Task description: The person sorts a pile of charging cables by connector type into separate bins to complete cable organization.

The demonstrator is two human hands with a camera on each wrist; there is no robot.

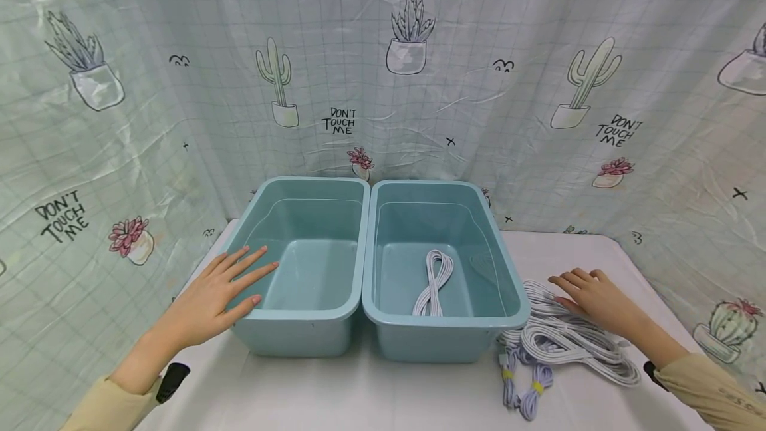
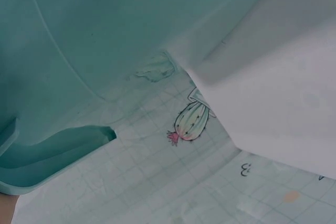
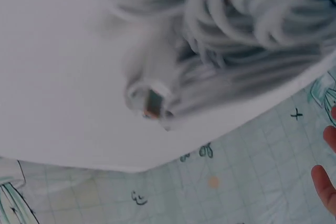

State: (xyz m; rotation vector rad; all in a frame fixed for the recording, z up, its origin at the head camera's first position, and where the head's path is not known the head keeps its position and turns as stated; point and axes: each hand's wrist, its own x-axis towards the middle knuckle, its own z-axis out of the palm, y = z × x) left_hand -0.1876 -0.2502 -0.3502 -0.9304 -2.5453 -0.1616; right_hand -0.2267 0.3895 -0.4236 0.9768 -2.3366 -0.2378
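My left hand, fingers spread and fairly straight, lies over the near left corner of the left teal bin and holds nothing. To the right, my right hand hovers at a pile of bundled white cables, its fingers slightly bent and nothing between them. One looped white cable lies inside the right teal bin. The right wrist view shows the cable pile up close, with fingertips at its right edge. In the left wrist view, the bin's wall fills the upper left.
Thinner lilac cables with yellow ties lie in front of the white pile. The two bins stand side by side on a white table. A patterned curtain with cactus drawings surrounds the table's back and sides.
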